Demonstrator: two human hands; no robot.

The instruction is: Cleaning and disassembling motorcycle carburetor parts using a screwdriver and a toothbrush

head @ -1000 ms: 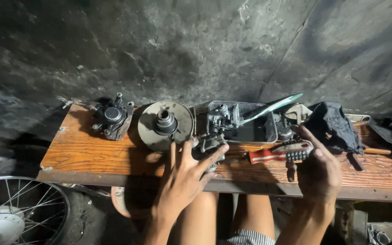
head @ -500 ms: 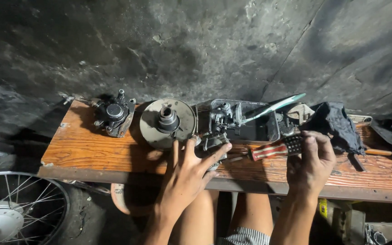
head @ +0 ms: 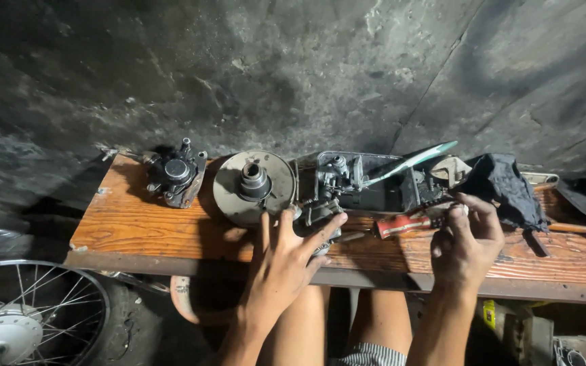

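Head view: your right hand [head: 466,247] has come up off the front of the wooden bench [head: 137,227] since a second ago and now closes its fingertips on a small dark metal part [head: 442,215] beside the red-handled screwdriver [head: 405,225]; whether it pinches the part or only touches it cannot be told. Your left hand [head: 286,261] has barely shifted: fingers spread, pressing flat on the small carburettor-like casting [head: 317,217] near the bench middle. In my judgement the casting is being steadied while the right hand fetches a piece or tool.

Edges and room: the casting sits just behind the bench's front edge, touching or just beside the round pulley disc [head: 254,183]. The brake caliper body [head: 176,175] stands well apart to the left, with bare wood before it. Behind, the metal tray [head: 374,196] and dark cloth [head: 500,186] crowd the right hand. The spoked wheel [head: 25,315] lies below the left corner
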